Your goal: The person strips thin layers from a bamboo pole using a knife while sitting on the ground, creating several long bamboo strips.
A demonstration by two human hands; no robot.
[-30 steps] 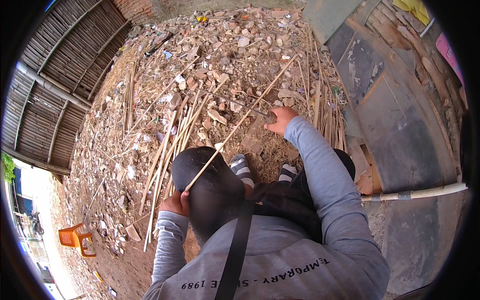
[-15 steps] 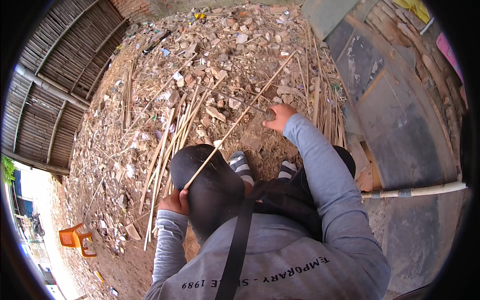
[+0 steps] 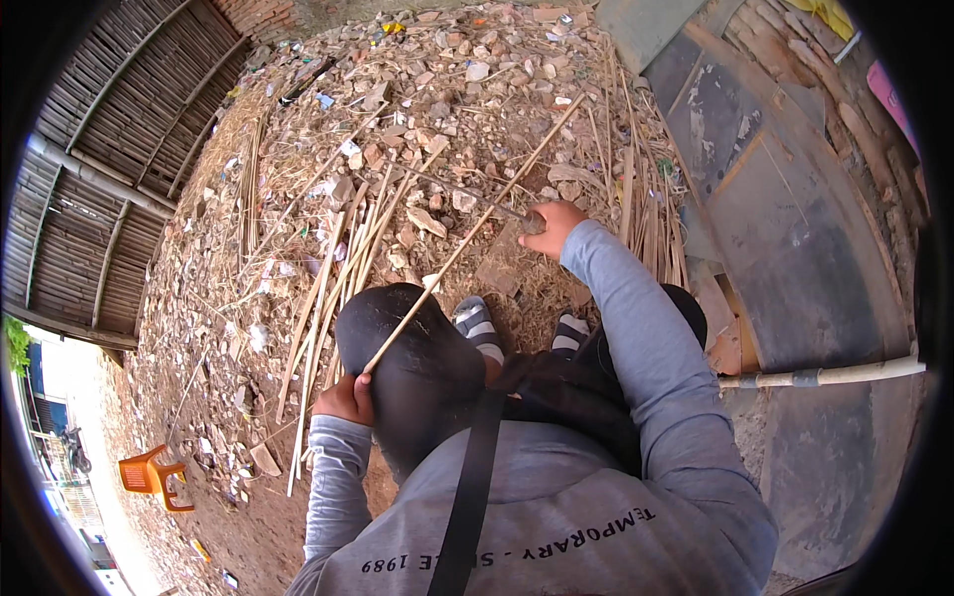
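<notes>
My left hand (image 3: 346, 399) is closed around the near end of a long, thin bamboo strip (image 3: 443, 268). The strip slants across my left knee, up and to the right over the rubble. Beyond my knees, my right hand (image 3: 555, 228) grips the rounded handle of a long-bladed knife (image 3: 467, 193). Its narrow dark blade points left and away from me, seen nearly edge-on. Blade and strip cross a little left of the right hand; I cannot tell whether they touch.
Split bamboo strips (image 3: 343, 263) lie in a bundle left of my knees, and more strips (image 3: 644, 209) lie to the right. Stones and litter cover the ground. Dark boards (image 3: 795, 238) and a pale pole (image 3: 835, 374) are at right. An orange plastic chair (image 3: 149, 477) stands at left.
My right hand and the knife have shifted very slightly up and to the left. My left hand keeps its hold on the bamboo strip, almost unmoved.
</notes>
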